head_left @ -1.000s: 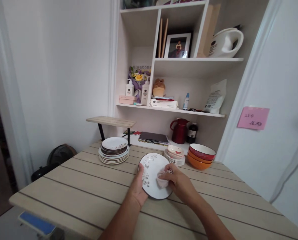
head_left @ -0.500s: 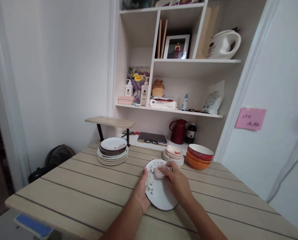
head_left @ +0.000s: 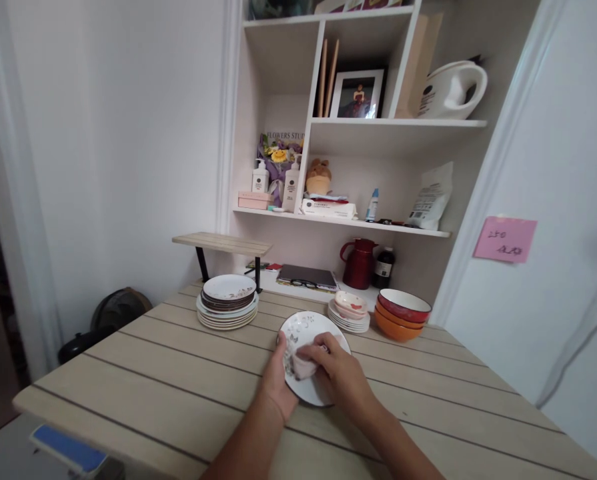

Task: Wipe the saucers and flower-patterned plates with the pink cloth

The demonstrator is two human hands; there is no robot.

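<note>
A white plate (head_left: 312,328) with a grey leaf pattern and a dark rim is held tilted above the table. My left hand (head_left: 278,381) grips its left edge, thumb on top at the rim and the other fingers hidden beneath. In my right hand (head_left: 339,370) a pale pinkish cloth (head_left: 303,367) is pinched and pressed against the plate's patterned face. Beyond the plate, to the left, stands a stack of plates (head_left: 228,303), the upper ones dark-rimmed. Small bowls with red hearts (head_left: 351,304) rest on small white plates (head_left: 351,325) behind it to the right.
Red and orange bowls (head_left: 402,315) are stacked at the table's right rear. A small raised wooden stand (head_left: 222,243) is at the back left. Behind the slatted table (head_left: 143,373) are a red jug (head_left: 359,263), a dark bottle (head_left: 383,268), a laptop (head_left: 308,275) and shelves (head_left: 378,140).
My right hand has moved the cloth down and left across the plate. The plate and my left hand have shifted slightly left and away from me.
</note>
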